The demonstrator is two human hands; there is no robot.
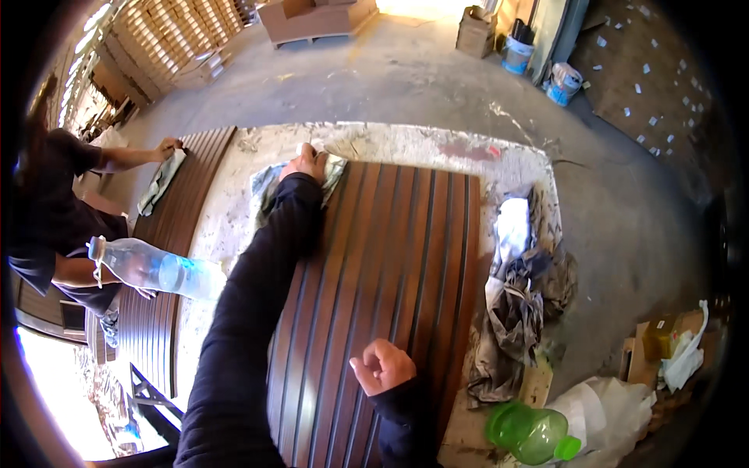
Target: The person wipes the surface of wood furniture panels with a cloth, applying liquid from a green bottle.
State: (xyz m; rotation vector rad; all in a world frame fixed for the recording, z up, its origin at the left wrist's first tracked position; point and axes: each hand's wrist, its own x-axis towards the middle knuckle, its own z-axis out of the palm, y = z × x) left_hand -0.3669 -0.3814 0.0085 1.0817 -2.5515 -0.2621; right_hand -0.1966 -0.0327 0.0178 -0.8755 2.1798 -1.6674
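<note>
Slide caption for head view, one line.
Left hand holding a cloth at the far left corner of a slatted panel, right hand over its slats; co-worker at a second panel.

A workshop; stained worktable (406,140), slatted brown panels (374,288), crumpled rags (516,316), concrete floor (374,90), 2 buckets (517,56)

Panel (382,281): wood-look, smooth w/ semi-gloss surf.
</note>
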